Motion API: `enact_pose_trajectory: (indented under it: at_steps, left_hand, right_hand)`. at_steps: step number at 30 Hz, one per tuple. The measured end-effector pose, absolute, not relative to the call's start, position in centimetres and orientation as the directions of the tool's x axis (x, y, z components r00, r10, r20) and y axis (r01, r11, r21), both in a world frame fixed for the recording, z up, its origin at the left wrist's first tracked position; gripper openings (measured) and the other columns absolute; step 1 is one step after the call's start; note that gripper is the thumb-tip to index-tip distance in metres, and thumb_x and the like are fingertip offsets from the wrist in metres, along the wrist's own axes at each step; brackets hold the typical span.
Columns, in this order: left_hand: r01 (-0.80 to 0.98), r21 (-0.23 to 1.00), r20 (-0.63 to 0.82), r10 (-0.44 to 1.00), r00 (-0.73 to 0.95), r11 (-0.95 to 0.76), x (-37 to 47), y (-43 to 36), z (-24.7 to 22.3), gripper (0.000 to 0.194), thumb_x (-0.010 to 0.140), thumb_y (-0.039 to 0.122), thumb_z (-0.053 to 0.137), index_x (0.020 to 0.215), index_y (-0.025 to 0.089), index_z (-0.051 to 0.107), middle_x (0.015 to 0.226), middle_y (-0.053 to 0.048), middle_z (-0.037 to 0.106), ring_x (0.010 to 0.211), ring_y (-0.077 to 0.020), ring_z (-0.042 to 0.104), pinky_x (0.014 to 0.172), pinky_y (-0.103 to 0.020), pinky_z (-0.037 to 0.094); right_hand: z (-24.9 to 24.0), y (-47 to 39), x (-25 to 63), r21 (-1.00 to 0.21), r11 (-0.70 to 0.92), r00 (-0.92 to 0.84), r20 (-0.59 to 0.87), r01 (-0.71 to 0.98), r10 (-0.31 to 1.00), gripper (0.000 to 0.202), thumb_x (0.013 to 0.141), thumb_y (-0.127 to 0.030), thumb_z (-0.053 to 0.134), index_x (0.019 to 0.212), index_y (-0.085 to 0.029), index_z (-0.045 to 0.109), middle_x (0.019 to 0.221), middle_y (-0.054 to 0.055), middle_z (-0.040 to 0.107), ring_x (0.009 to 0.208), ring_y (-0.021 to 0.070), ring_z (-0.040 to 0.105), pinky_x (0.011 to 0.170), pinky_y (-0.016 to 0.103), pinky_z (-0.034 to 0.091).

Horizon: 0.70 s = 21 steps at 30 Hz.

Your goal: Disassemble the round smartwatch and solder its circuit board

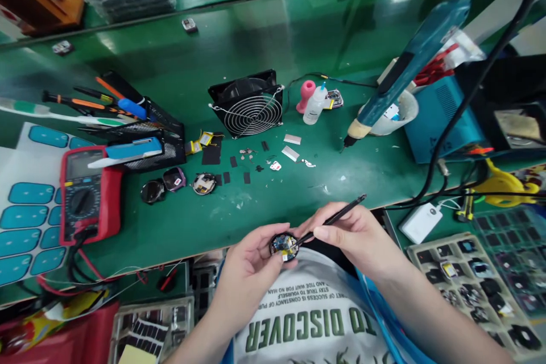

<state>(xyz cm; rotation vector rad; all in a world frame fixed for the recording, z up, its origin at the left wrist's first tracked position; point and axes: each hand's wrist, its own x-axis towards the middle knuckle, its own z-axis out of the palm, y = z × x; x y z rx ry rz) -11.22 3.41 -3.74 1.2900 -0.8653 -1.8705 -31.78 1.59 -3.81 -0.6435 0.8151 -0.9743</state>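
My left hand (pixel 255 253) is closed around the rim of a small round smartwatch case (pixel 283 247), held near the table's front edge. Its open side faces up and shows circuit parts and a yellow piece. My right hand (pixel 356 239) grips a slim black pen-shaped tool (pixel 341 214) between thumb and fingers. The tool slants down to the left, its tip at the inside of the case; whether it touches a part is too small to tell. Another round open watch case (pixel 204 183) lies on the green table, beside small black pads (pixel 226 177).
A fan (pixel 249 105) stands at the back, near a dropper bottle (pixel 314 106). An electric screwdriver (pixel 401 74) hangs at the right. At the left are a red multimeter (pixel 85 193) and a mesh tool holder (pixel 173 139). A parts tray (pixel 469 290) sits at lower right.
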Motion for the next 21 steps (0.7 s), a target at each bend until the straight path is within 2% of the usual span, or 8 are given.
enact_pose_trajectory:
  at_steps: [4,9,13,16,21]
  left_hand:
    - [0.117,0.838,-0.487,-0.827,-0.280,-0.533,-11.4,3.2,-3.1,0.029,0.082,0.029,0.080,0.110,0.023,0.077,0.107,-0.009,0.080,0.096,-0.0241,0.079,0.084,-0.034,0.069]
    - [0.061,0.828,-0.515,-0.800,-0.308,-0.557,-11.5,3.1,-2.7,0.028,0.084,0.030,0.077,0.112,0.024,0.077,0.108,-0.009,0.080,0.079,-0.0229,0.080,0.081,-0.036,0.069]
    - [0.093,0.842,-0.481,-0.817,-0.319,-0.532,-11.6,3.2,-2.6,0.026,0.084,0.025,0.075,0.109,0.026,0.078,0.108,-0.006,0.080,0.085,-0.0224,0.080,0.082,-0.035,0.069]
    - [0.101,0.845,-0.474,-0.822,-0.316,-0.525,-11.6,3.3,-2.6,0.028,0.083,0.024,0.076,0.111,0.026,0.078,0.103,-0.006,0.081,0.081,-0.0227,0.080,0.082,-0.036,0.069]
    - [0.050,0.854,-0.484,-0.826,-0.289,-0.518,-11.6,3.3,-2.5,0.028,0.085,0.036,0.077,0.110,0.025,0.078,0.107,-0.008,0.080,0.085,-0.0248,0.079,0.079,-0.037,0.070]
  right_hand:
    - [-3.8,1.6,-32.0,-0.795,0.419,0.322,-0.297,0.439,-0.899,0.009,0.088,-0.029,0.082,0.088,-0.021,0.078,0.091,0.007,0.081,0.087,0.0207,0.079,0.085,0.035,0.064]
    - [-3.7,1.4,-32.1,-0.836,0.401,0.283,-0.309,0.375,-0.908,0.014,0.084,-0.032,0.085,0.084,-0.020,0.078,0.081,0.005,0.080,0.076,0.0185,0.077,0.074,0.031,0.065]
    - [-3.7,1.5,-32.2,-0.848,0.380,0.267,-0.294,0.369,-0.918,0.010,0.085,-0.030,0.084,0.085,-0.021,0.079,0.076,0.003,0.078,0.072,0.0170,0.076,0.072,0.028,0.065]
    - [-3.8,1.6,-32.3,-0.846,0.384,0.277,-0.294,0.369,-0.915,0.009,0.086,-0.029,0.083,0.086,-0.021,0.079,0.076,0.003,0.078,0.073,0.0167,0.076,0.072,0.028,0.065]
    - [-3.8,1.5,-32.3,-0.860,0.380,0.264,-0.300,0.340,-0.917,0.014,0.085,-0.033,0.085,0.084,-0.020,0.077,0.075,0.003,0.078,0.071,0.0179,0.077,0.071,0.029,0.065]
